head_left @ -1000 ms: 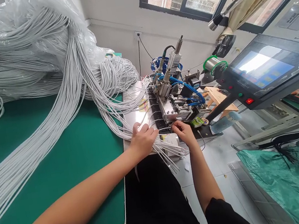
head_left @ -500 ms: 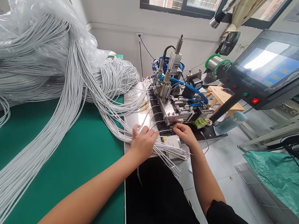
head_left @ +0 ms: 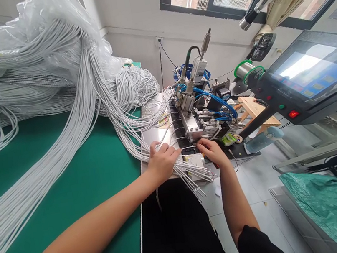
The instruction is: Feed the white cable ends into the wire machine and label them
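Observation:
My left hand (head_left: 163,162) is closed over a bunch of thin white cables (head_left: 190,167), whose cut ends fan out toward my lap. From its fingertips a single white cable (head_left: 188,147) runs across to my right hand (head_left: 211,153). The right thumb and forefinger pinch that cable's end at the near corner of a bench machine (head_left: 192,125). Metal cylinders and blue air hoses cover this machine. Along its left side, a black rail (head_left: 180,131) has several other white cables laid across it. The pinched tip itself is hidden by my fingers.
Large bundles of white cable (head_left: 68,112), partly in clear plastic, lie on the green table (head_left: 111,207). A control screen (head_left: 312,69) leans in from the right. Beyond the machine are a solder wire spool (head_left: 247,70) and a small fan (head_left: 263,46). A blue bottle (head_left: 264,139) stands nearby.
The view has shifted slightly. My right hand has moved a little away from the machine's corner, and the cable between my hands shows more clearly. My left hand keeps its hold.

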Demonstrator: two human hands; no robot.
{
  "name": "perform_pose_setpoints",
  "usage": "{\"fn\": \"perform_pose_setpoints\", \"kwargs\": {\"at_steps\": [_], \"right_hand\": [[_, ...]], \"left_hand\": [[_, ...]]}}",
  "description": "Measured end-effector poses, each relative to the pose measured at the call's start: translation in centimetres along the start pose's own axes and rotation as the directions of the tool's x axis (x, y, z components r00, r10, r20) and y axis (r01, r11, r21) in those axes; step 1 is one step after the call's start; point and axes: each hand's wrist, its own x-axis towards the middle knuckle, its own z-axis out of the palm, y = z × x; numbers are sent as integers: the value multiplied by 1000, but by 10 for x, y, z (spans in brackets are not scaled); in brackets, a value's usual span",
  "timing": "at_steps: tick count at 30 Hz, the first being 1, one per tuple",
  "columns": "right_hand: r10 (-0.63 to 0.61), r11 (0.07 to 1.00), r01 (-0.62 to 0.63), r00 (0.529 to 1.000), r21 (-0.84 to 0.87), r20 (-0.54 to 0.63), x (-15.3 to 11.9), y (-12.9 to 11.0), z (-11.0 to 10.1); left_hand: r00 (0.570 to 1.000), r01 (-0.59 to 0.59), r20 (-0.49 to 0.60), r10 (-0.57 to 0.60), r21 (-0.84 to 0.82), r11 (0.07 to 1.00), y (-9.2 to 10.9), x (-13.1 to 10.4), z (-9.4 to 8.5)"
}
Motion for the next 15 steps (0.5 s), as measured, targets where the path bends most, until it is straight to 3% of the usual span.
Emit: {"fn": "perform_pose_setpoints", "kwargs": {"at_steps": [7,15], "right_hand": [[-11,997,5,997,-72,-79,-2,-7,3],[24,1000,-25,995,-4,-98,-3,-4,5]], "left_hand": [[1000,1,-13,-1,16,1000,1,1,-3],[1000,18,-21,-18,21,1000,1,2,-4]]}}
